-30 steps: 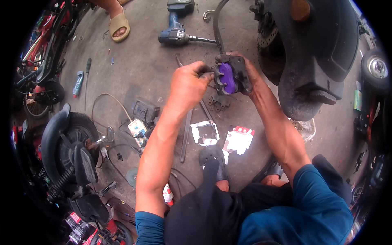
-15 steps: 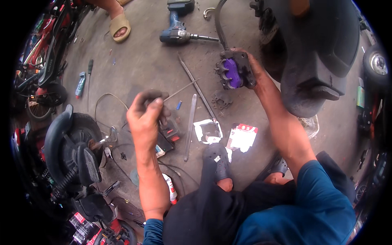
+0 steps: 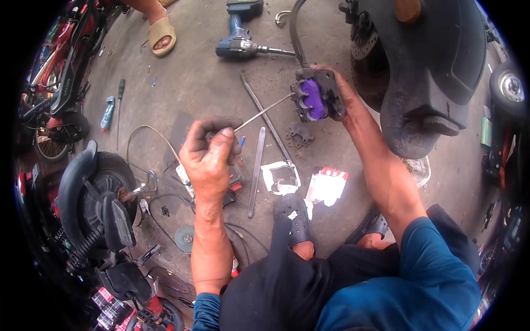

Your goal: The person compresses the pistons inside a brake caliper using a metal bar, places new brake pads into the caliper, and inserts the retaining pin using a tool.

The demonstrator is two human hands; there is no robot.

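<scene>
A black brake caliper [image 3: 327,95] with a purple middle [image 3: 314,99] hangs on a dark hose [image 3: 297,34]. My right hand [image 3: 343,91] is closed round its right side, the fingers mostly hidden behind it. Pinched in my left hand [image 3: 210,149] is a thin metal rod [image 3: 264,113]; whatever end lies inside the fist is hidden. The rod's tip meets the caliper's left edge, where contact looks likely. Just below the caliper, dark brake pads [image 3: 300,134] lie on the floor.
A cordless impact driver [image 3: 237,47] lies beyond the caliper. Pry bars [image 3: 256,171], opened packaging [image 3: 327,185] and a screwdriver [image 3: 120,99] are on the floor. A scooter's dark fender [image 3: 425,83] stands close on the right, a wheel [image 3: 105,187] at left. Another person's sandalled foot [image 3: 163,41] is at far left.
My left hand has moved slightly right, bringing the rod's tip up to the caliper's left edge. My right hand and the caliper stay almost where they were.
</scene>
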